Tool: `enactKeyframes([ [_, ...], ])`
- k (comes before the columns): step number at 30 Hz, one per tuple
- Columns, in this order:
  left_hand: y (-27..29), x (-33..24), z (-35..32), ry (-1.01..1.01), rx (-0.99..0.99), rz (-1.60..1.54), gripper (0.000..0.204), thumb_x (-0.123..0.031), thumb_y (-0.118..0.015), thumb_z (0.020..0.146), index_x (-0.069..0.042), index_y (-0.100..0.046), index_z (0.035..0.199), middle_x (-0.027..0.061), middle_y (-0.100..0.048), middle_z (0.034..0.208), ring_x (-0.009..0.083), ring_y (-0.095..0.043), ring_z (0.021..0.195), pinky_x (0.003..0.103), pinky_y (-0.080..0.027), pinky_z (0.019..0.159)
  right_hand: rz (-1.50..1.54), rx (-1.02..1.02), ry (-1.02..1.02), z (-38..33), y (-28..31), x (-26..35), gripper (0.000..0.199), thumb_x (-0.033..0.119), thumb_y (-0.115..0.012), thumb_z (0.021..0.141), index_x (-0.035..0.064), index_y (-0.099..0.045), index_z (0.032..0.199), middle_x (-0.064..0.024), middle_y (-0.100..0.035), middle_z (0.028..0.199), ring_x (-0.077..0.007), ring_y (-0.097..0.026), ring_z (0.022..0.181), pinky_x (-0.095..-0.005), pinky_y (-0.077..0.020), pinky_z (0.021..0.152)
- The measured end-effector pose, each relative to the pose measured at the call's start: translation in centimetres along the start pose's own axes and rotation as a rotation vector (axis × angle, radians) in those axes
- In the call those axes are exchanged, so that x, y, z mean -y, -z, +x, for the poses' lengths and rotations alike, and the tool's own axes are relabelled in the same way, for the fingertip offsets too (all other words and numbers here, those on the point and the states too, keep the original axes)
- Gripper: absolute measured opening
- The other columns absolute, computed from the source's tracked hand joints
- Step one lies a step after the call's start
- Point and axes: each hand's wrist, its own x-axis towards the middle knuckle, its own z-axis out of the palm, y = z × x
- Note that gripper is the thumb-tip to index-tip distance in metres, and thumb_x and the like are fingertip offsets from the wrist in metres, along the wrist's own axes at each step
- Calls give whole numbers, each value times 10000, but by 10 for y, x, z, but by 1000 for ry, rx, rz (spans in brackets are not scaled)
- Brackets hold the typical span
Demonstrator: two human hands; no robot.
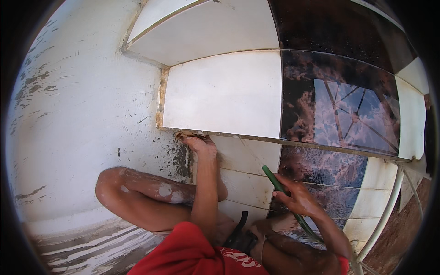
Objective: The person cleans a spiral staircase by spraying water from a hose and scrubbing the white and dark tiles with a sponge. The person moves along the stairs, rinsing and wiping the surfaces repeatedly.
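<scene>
My right hand (300,198) is closed round a green hose (275,180), and its open end points up and left. A thin streak of water seems to run from the hose toward the ledge edge. My left hand (200,144) reaches up to the underside of the white tiled ledge (224,94), at its left corner. Its fingers are bent at the edge, partly hidden, against something small and brownish that I cannot make out. Just below that hand, dark spots stain the white wall (87,105).
Dark marbled glossy tiles (302,96) cover the ledge's right part. Wet tiles (243,156) lie below the edge. A pale pipe (385,215) stands at the right. My bent legs (146,197) are close beneath my arms. A black strap-like thing (240,227) lies at my lap.
</scene>
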Motion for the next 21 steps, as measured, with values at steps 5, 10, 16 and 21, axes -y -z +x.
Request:
enactKeyframes([
  [5,-18,81,-76,418,-74,-86,733,-690,-404,1030,-145,-440,1519,47,-494,1501,219,-524,1306,466,-499,1099,65,-56,50,9,-3,-9,568,253,-653,998,47,-511,1508,-200,-744,1010,-289,-726,857,-423,-547,837],
  [10,-37,106,-163,791,76,-127,574,-455,-337,1089,-60,-431,1494,160,-510,1438,339,-534,1317,605,-470,1092,60,-209,-151,-22,20,-11,603,221,-655,986,36,-483,1533,-193,-728,940,-202,-696,801,-371,-540,779],
  [16,-49,84,-184,969,221,-249,517,-370,-355,1084,-43,-437,1476,199,-508,1445,417,-514,1340,667,-456,1087,119,-382,-264,-74,47,11,596,152,-642,973,34,-485,1536,-93,-664,823,-128,-547,642,-323,-475,616],
  [21,-38,23,-109,704,92,-107,530,-387,-339,1104,-43,-426,1499,189,-480,1485,392,-472,1397,671,-442,1100,127,-437,-374,-93,41,17,577,159,-660,973,22,-508,1512,-102,-682,820,-157,-573,664,-344,-494,637],
])
